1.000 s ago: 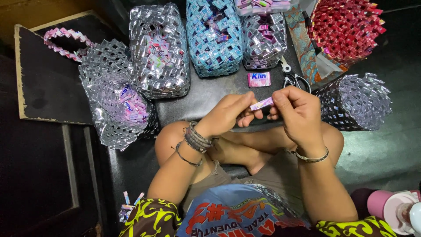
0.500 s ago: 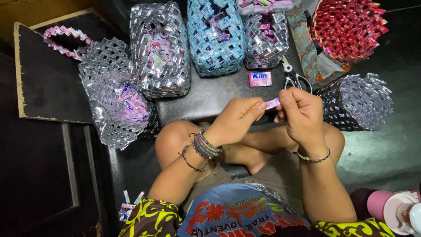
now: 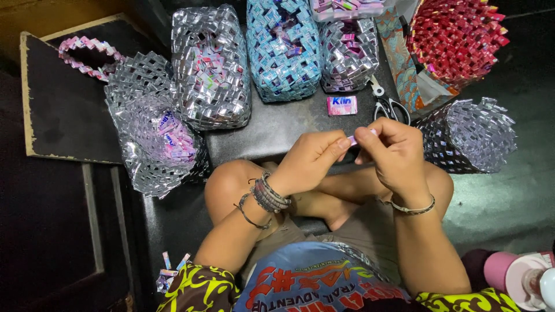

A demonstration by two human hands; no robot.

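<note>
Dark flooring fills the frame, with a black mat at centre carrying woven foil baskets along the top and scissors nearby. Mid-frame, the left hand and right hand meet, fingertips pinched together on a small folded pink wrapper strip.

The pink strip is almost wholly covered by the pinching fingers of the left hand and right hand; only a sliver shows between them. Above the fingers, the blue basket and red basket are cut off by the top edge. The scissors just above the right fingers are partly hidden.
</note>
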